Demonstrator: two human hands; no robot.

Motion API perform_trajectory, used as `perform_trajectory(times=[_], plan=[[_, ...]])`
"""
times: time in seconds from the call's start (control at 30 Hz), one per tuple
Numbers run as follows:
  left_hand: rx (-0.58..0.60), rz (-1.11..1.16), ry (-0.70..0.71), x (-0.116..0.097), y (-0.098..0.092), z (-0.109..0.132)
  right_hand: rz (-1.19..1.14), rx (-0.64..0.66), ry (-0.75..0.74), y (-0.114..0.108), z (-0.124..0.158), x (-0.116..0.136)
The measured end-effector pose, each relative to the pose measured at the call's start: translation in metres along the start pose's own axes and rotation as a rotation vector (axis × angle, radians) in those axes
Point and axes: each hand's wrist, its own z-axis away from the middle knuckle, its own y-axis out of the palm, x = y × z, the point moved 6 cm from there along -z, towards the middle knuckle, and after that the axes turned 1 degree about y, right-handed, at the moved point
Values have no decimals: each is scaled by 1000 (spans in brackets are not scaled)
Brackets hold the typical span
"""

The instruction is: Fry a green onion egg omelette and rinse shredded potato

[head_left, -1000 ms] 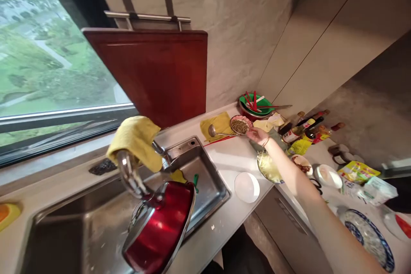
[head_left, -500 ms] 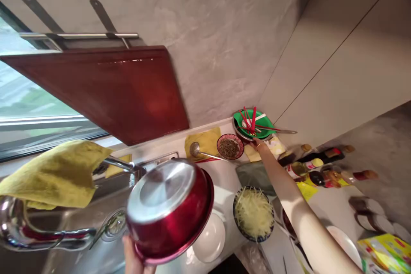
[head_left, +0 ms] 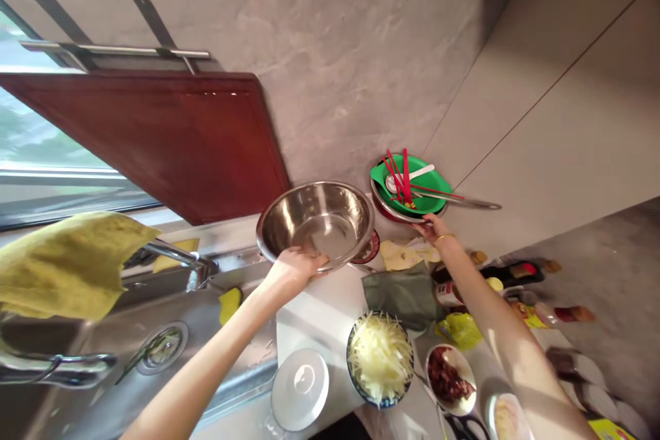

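My left hand [head_left: 298,267] grips the near rim of a stainless steel basin [head_left: 330,237], fingers inside it. The basin appears held over the back of the counter, its shiny inside facing me. My right hand [head_left: 433,228] is closed on the near rim of a second metal basin [head_left: 384,210] in the corner. In that one sits a green plastic basket [head_left: 430,201] with red chopsticks [head_left: 406,175], a white spoon [head_left: 423,170] and a long-handled utensil [head_left: 479,203]. A red patterned bowl [head_left: 372,247] is mostly hidden behind the left basin.
A bowl of pale shreds [head_left: 380,357], a white dish [head_left: 300,388] and a plate of dark red pieces [head_left: 449,378] stand nearer me. Bottles [head_left: 520,273] crowd the right. The sink [head_left: 206,357] and faucet [head_left: 77,370] lie left; a cutting board [head_left: 165,144] leans behind.
My left hand has swung the basin from over the sink edge up and back, turning its inside toward me. The basin with the green basket looks slightly raised in my right hand.
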Motion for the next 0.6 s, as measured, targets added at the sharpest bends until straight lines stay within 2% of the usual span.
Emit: perform_trajectory(times=[0.07,0.17,0.27,0.33,0.47,0.53,0.6], plan=[[57,-131,71,1,14,-15,22,-7,79,1,5,25],[54,-238,143,5,29,-45,43,-1,193,6,16,64],[-2,-256,224,0,44,-90,50,26,194,11,25,100],[-22,-237,251,-6,57,-128,66,41,193,13,30,113],[-57,-111,276,-24,86,-201,97,39,213,15,31,108],[-72,-67,278,-31,103,-229,107,24,229,14,25,94],[-88,-49,256,-33,120,-246,117,10,244,12,16,75]])
